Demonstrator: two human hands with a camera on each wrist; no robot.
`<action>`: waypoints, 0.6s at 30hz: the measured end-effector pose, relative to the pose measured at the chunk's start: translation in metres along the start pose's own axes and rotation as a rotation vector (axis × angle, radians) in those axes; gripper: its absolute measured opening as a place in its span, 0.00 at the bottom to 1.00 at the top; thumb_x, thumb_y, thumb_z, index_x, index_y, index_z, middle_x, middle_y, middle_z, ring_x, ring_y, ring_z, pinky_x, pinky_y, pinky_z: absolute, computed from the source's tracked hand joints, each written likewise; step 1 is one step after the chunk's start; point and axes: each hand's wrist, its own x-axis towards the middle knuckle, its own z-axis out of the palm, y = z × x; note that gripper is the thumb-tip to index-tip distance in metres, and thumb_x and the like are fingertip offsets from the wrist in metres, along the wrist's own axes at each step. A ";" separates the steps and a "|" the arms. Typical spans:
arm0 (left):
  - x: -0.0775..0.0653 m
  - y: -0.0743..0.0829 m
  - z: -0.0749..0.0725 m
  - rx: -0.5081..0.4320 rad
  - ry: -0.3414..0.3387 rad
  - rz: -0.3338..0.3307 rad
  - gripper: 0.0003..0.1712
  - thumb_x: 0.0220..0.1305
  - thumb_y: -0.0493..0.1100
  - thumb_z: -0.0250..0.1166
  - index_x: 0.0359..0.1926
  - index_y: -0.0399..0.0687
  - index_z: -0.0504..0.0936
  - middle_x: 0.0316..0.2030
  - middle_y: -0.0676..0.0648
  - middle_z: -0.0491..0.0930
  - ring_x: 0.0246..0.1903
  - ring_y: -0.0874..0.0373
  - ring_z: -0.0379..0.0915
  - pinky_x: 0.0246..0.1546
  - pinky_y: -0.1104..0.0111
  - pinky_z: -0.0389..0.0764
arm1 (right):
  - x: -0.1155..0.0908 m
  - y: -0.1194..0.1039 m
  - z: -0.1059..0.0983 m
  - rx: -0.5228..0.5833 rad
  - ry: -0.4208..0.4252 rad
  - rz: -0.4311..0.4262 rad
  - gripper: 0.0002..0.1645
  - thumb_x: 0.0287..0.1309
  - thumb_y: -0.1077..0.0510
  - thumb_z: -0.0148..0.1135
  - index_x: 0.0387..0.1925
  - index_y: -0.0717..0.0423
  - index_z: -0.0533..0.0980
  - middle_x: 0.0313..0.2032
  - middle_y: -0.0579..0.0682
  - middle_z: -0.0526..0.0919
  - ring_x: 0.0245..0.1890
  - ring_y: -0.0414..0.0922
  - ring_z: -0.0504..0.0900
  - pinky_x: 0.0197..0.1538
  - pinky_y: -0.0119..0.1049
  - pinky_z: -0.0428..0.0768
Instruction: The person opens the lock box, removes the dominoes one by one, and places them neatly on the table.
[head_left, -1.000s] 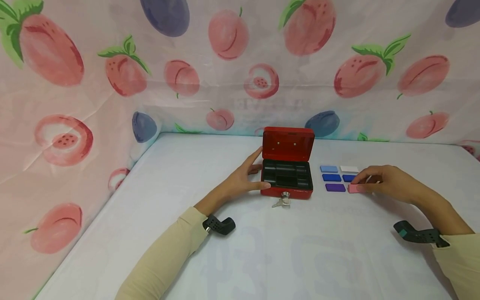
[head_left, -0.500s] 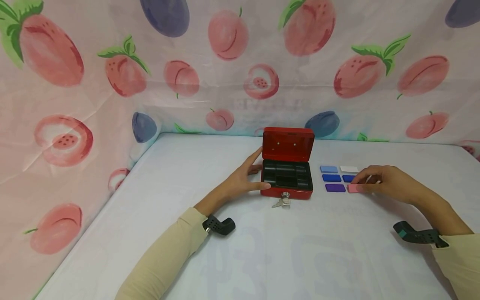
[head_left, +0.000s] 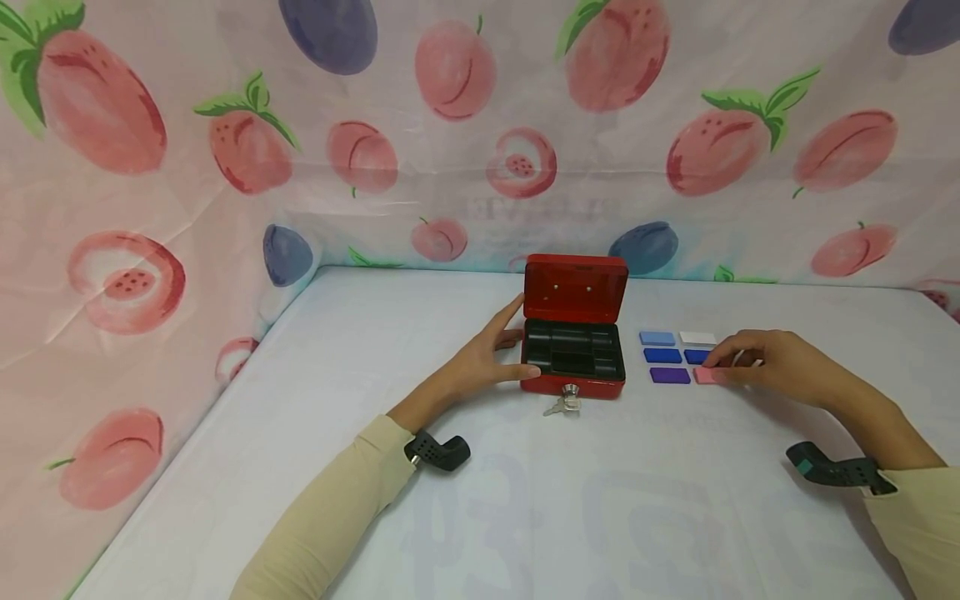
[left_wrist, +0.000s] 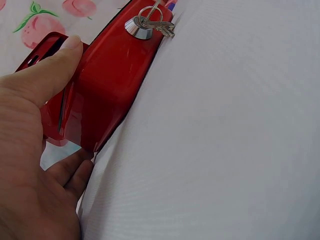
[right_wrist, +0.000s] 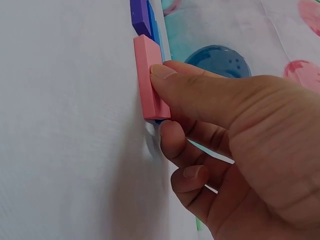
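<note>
A red cash box [head_left: 531,385] with a black compartment tray [head_left: 573,360] stands with its lid [head_left: 576,287] raised. Keys [head_left: 557,407] hang from its front lock. My left hand [head_left: 480,360] rests against the box's left side, thumb laid along the front corner and index finger reaching up by the lid. At the right, my right hand [head_left: 795,367] pinches a small pink rectangular block [right_wrist: 148,80] between thumb and fingers; it lies at the near right of a group of similar blocks. Part of the pink block is covered by the thumb.
Beside the pink block lie a purple block [head_left: 670,376], a blue block [head_left: 663,356], a light blue block [head_left: 657,338] and a white block [head_left: 697,338]. Another dark blue block [head_left: 696,357] is partly behind my right fingers. A fruit-print cloth [head_left: 450,183] hangs behind the white-covered table [head_left: 600,500].
The pink block has shifted very slightly left in my right hand's pinch. My left hand and the cash box have not visibly moved.
</note>
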 end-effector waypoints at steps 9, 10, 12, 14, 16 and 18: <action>0.000 0.001 0.000 0.002 0.003 -0.010 0.58 0.55 0.48 0.72 0.74 0.78 0.41 0.72 0.53 0.51 0.65 0.52 0.60 0.62 0.57 0.65 | -0.001 -0.001 -0.001 0.010 -0.022 0.029 0.16 0.53 0.47 0.70 0.43 0.47 0.84 0.37 0.45 0.81 0.36 0.46 0.72 0.32 0.32 0.73; 0.000 0.001 0.000 0.002 0.003 -0.010 0.58 0.55 0.48 0.72 0.74 0.78 0.41 0.72 0.52 0.51 0.65 0.52 0.60 0.62 0.57 0.65 | -0.002 0.000 -0.001 0.012 -0.024 0.030 0.17 0.53 0.46 0.70 0.42 0.47 0.84 0.37 0.45 0.81 0.35 0.46 0.72 0.32 0.32 0.72; 0.000 0.001 0.000 0.000 0.003 -0.009 0.58 0.55 0.48 0.72 0.74 0.78 0.41 0.72 0.53 0.51 0.65 0.52 0.60 0.62 0.58 0.65 | -0.002 0.000 -0.001 0.013 -0.025 0.028 0.17 0.53 0.44 0.70 0.42 0.47 0.84 0.37 0.45 0.81 0.35 0.46 0.72 0.33 0.32 0.72; 0.000 0.001 0.000 0.001 0.003 -0.008 0.58 0.55 0.48 0.72 0.74 0.78 0.41 0.72 0.53 0.51 0.65 0.52 0.60 0.62 0.57 0.65 | -0.002 0.000 -0.001 0.016 -0.025 0.027 0.18 0.52 0.44 0.70 0.42 0.46 0.84 0.37 0.44 0.80 0.35 0.45 0.72 0.33 0.32 0.72; 0.000 0.001 0.000 0.001 0.003 -0.011 0.58 0.54 0.48 0.72 0.73 0.79 0.41 0.72 0.53 0.51 0.65 0.52 0.60 0.62 0.57 0.65 | -0.002 0.000 -0.001 0.019 -0.027 0.027 0.18 0.52 0.43 0.70 0.42 0.46 0.84 0.37 0.44 0.80 0.35 0.45 0.72 0.33 0.32 0.72; 0.000 0.001 0.000 0.001 0.003 -0.013 0.58 0.54 0.48 0.72 0.73 0.79 0.41 0.72 0.53 0.51 0.65 0.52 0.60 0.62 0.57 0.65 | -0.002 0.000 -0.001 0.020 -0.028 0.029 0.18 0.52 0.44 0.70 0.43 0.46 0.84 0.37 0.45 0.80 0.35 0.45 0.73 0.33 0.32 0.73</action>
